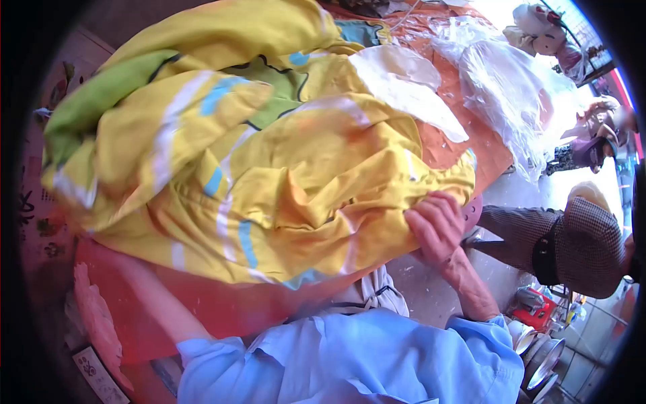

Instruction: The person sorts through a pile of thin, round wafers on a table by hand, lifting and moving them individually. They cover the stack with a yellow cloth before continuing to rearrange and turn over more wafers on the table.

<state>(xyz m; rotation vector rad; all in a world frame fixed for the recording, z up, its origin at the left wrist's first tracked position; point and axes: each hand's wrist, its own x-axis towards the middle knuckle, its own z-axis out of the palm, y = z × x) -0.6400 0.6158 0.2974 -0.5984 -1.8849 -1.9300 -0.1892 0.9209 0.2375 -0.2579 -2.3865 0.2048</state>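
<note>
A large yellow cloth (316, 182) with white and light-blue stripes and green patches lies bunched and folded in front of me. My right hand (437, 225) is closed round its near right edge, where the fabric is gathered. On the left, my left forearm (158, 289) reaches forward beneath the cloth. That hand is covered by the fabric, so its fingers do not show. Beside the cloth's far right side lies a white, thin piece of material (410, 81).
The cloth rests on a table with a red-orange cover (464, 145). Crumpled clear plastic (505, 87) lies at the far right. A checked garment with a black belt (582, 246) is to the right. Metal pots (542, 360) and a red item (535, 306) are at lower right.
</note>
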